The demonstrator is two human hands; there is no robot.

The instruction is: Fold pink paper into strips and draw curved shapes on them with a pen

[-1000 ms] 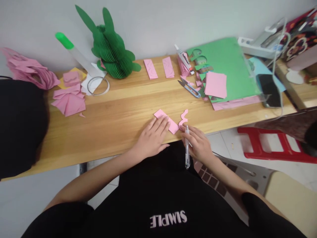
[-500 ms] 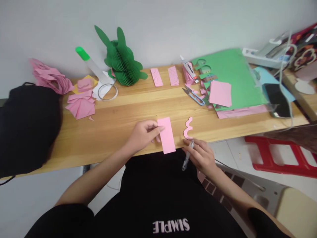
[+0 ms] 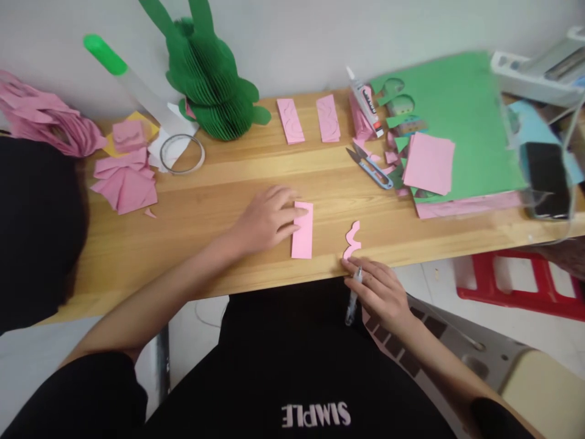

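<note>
My left hand [image 3: 270,221] rests on the wooden table with its fingers spread, their tips on the left side of a blank pink paper rectangle [image 3: 302,241]. The rectangle lies flat. To the right of it lies a wavy pink paper cutout [image 3: 351,241]. At the table's front edge, my right hand [image 3: 379,288] has a clear pen [image 3: 351,305] between its fingers. One fingertip of this hand is at the lower end of the cutout.
Two pink strips with drawn curves [image 3: 291,122] lie toward the wall. Thread snips [image 3: 372,167], a glue tube [image 3: 367,107], pink squares [image 3: 429,163] and a green sheet [image 3: 484,128] are at right. A green honeycomb paper figure [image 3: 212,79] and tape roll [image 3: 201,160] stand left.
The pink rectangle went from being held tilted near the edge to lying flat on the table. My left hand's fingers loosened and spread. The whole view has shifted closer.
</note>
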